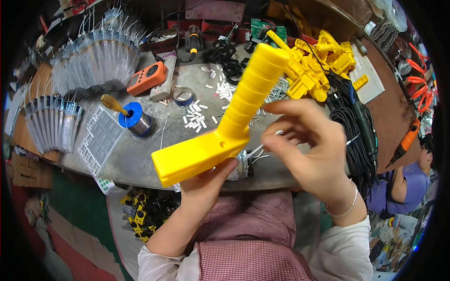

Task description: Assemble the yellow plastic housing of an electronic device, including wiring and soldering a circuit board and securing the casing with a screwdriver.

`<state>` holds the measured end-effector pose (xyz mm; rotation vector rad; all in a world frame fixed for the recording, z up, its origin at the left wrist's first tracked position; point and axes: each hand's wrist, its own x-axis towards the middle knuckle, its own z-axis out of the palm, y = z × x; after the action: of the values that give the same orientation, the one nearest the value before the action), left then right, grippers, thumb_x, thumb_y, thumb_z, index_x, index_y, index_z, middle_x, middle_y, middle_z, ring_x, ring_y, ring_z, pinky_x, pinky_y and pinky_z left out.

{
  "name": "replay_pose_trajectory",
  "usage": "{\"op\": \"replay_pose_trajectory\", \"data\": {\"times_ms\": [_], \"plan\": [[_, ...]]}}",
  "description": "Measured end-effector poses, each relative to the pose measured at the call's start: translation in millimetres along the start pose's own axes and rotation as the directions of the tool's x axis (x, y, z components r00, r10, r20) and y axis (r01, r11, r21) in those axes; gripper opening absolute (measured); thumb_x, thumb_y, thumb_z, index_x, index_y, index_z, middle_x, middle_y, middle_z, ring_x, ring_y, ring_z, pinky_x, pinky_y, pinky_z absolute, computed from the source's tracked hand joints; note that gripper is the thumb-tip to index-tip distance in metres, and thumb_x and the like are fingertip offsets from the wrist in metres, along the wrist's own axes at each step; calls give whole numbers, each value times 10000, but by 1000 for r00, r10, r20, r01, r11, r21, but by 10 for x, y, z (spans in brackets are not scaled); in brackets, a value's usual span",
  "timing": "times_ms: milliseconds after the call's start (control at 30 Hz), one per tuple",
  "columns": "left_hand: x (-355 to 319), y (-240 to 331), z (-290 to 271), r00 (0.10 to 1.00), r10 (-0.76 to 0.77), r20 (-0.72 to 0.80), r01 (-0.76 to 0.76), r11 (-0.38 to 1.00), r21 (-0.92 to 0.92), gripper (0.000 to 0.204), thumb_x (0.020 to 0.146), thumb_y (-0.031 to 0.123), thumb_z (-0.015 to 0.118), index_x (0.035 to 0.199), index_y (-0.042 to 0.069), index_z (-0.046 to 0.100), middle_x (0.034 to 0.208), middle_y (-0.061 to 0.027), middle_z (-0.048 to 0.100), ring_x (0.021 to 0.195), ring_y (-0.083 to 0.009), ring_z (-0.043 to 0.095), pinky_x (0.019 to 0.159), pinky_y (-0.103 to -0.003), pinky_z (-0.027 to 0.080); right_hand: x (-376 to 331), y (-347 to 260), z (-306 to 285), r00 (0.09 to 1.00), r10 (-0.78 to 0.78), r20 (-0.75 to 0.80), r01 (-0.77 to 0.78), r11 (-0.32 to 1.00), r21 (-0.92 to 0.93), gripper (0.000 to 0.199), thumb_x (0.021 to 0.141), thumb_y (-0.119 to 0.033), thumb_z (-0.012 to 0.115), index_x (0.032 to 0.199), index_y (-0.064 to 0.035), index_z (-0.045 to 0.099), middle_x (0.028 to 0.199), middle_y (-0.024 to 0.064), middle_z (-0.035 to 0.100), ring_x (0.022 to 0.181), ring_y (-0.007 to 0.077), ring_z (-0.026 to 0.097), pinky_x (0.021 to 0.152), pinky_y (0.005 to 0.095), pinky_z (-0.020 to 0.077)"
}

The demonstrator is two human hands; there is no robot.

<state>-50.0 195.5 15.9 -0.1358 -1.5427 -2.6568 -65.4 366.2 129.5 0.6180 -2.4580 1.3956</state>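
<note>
A yellow plastic L-shaped housing point(197, 154) with a ribbed handle is tilted up in front of me. My left hand point(201, 189) grips it from below, thumb against its lower side. Beside it, my right hand point(314, 152) is closed in a pinch on a thin white wire point(255, 152). A small shiny bit shows at those fingertips, too small to name. Just under the housing, a clear-wrapped piece point(242, 169) with white wire ends shows in part; I cannot tell whether it is attached.
Yellow plastic parts point(309, 70) pile at the back right, near black cables point(349, 126). White sleeves point(194, 114), screws point(277, 91), a solder spool point(136, 119) and an orange meter point(147, 78) lie on the table. Bagged wired strips point(96, 58) stand left. Another person point(398, 189) sits right.
</note>
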Motion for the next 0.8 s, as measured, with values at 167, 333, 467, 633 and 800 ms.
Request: {"op": "replay_pose_trajectory", "data": {"times_ms": [167,333,467,633,800], "plan": [[88,-135,-143,937,311,159,-345,893,290,471,831,15,734,1263,1,549,1231,-137,602,1075,-218,606,944,-316,460,30,-55,108,941,-334,-61,328,940,-89,282,824,82,702,1028,21,516,939,121,653,850,154,670,735,250,557],[192,59,-71,843,424,332,-535,597,597,495,822,68,743,1279,3,564,1217,-151,624,1085,-265,615,942,-351,479,80,-26,111,921,-372,-117,360,926,-109,269,818,66,720,982,16,513,923,109,648,829,142,665,714,239,555],[203,52,-21,752,560,347,-619,422,662,497,774,30,734,1246,-19,584,1198,-185,645,1069,-321,646,929,-365,511,85,-22,79,990,-97,-98,106,990,92,261,809,18,754,926,12,521,870,83,655,750,129,663,670,230,545],[357,150,67,727,461,509,-672,325,665,397,786,79,691,1159,-37,622,1137,-201,671,1020,-342,665,885,-382,525,2,73,-49,938,-332,95,344,874,-342,221,766,-25,730,981,-5,686,949,117,661,868,243,663,779,312,526],[497,513,39,833,-219,508,111,966,235,629,732,-1,812,1277,-23,500,1147,-95,634,1063,-181,621,915,-327,504,118,37,-156,872,-415,262,457,493,-741,328,730,-27,665,1058,-23,669,987,107,640,985,297,622,958,445,475]]}}
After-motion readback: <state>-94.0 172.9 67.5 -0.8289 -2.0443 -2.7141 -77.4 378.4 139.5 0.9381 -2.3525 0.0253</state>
